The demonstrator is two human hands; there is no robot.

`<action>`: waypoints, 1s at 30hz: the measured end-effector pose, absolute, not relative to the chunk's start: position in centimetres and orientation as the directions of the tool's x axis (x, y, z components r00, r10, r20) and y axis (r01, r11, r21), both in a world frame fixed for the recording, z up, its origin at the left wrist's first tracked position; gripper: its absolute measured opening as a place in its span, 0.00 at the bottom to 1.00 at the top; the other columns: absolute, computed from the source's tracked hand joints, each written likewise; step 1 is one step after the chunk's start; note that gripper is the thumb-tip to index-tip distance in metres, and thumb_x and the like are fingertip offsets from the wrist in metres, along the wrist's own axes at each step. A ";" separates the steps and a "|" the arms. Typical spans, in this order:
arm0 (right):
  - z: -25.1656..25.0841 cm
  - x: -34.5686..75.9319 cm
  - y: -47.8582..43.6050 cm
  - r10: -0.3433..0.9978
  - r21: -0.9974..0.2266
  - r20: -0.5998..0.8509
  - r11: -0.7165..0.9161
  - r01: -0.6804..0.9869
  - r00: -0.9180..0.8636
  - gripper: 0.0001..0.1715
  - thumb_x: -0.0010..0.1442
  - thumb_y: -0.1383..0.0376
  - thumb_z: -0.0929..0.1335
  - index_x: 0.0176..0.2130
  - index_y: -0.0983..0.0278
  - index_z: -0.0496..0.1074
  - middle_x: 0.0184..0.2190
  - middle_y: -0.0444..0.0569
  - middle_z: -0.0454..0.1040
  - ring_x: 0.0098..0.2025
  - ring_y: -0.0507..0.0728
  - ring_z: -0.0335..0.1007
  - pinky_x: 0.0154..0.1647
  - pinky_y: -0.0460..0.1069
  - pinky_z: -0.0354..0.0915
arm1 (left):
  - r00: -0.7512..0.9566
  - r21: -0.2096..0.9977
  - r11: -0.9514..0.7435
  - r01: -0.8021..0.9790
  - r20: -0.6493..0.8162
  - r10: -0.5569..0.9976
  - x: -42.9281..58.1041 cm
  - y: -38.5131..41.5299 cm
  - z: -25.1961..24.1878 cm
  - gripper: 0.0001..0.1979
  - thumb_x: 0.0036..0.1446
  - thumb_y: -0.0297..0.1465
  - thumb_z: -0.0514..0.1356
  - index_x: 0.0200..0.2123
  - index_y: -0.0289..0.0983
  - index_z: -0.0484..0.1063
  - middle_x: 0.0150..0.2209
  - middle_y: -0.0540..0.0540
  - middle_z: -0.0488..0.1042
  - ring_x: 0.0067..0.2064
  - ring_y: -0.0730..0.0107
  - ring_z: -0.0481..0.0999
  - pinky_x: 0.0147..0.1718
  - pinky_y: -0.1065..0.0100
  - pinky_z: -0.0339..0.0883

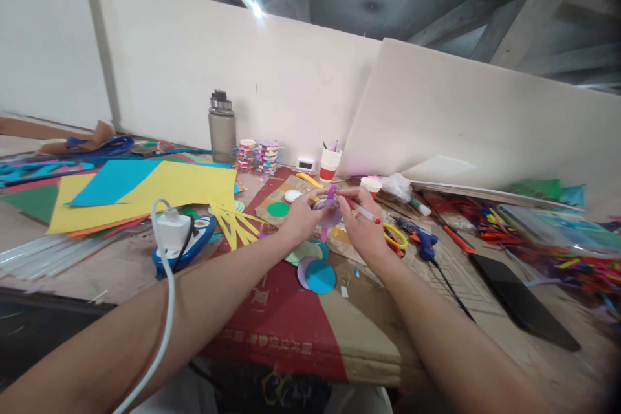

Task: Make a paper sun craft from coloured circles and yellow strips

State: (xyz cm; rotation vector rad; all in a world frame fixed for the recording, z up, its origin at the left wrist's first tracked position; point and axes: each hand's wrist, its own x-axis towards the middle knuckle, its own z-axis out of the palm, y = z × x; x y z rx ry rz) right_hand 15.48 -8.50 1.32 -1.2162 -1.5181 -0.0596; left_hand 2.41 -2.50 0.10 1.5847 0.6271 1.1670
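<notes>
My left hand [303, 217] is closed around a small round craft piece with a purple paper disc [330, 216] on its near side and purple strips sticking out above and below. My right hand [361, 220] grips a red-and-white pen [365, 212], its front end close to the purple piece; the fingers partly hide the contact. Below the hands, a blue paper circle [321, 277] overlaps a lilac one, with pale green circles [305, 252] just behind. A green circle [278, 209] lies left of my left hand, near a white round lid [292, 195].
Yellow paper sheets [184, 184] and cut strips [235, 223] lie left, near a blue power strip [206, 242] with a white plug. A bottle [222, 129] and paper cup [330, 163] stand behind. To the right are a hot glue gun [422, 239] and a black phone [521, 301].
</notes>
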 end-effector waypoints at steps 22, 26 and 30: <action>1.4 15.4 -8.5 0.637 -0.549 0.751 0.456 0.700 0.174 0.06 0.60 0.61 0.65 0.36 0.60 0.70 0.32 0.49 0.76 0.36 0.58 0.73 0.37 0.52 0.68 | 0.413 0.936 -0.288 -0.203 0.349 0.841 2.6 -2.2 -0.4 0.28 0.44 0.35 0.68 0.51 0.33 0.74 0.34 0.45 0.79 0.33 0.69 0.74 0.33 0.71 0.68; 1.3 15.5 -8.5 0.624 -0.541 0.761 0.457 0.706 0.179 0.06 0.61 0.61 0.65 0.36 0.61 0.70 0.32 0.49 0.76 0.36 0.58 0.73 0.37 0.52 0.68 | 0.407 0.939 -0.273 -0.209 0.338 0.849 2.7 -2.2 -0.4 0.30 0.43 0.34 0.68 0.52 0.32 0.73 0.38 0.43 0.79 0.35 0.68 0.75 0.34 0.70 0.69; 1.3 15.6 -8.5 0.625 -0.531 0.763 0.461 0.711 0.164 0.06 0.61 0.61 0.65 0.36 0.61 0.70 0.32 0.49 0.76 0.35 0.58 0.73 0.37 0.52 0.67 | 0.403 0.937 -0.288 -0.200 0.347 0.847 2.6 -2.3 -0.3 0.29 0.43 0.34 0.68 0.51 0.32 0.73 0.37 0.43 0.79 0.35 0.68 0.75 0.35 0.70 0.69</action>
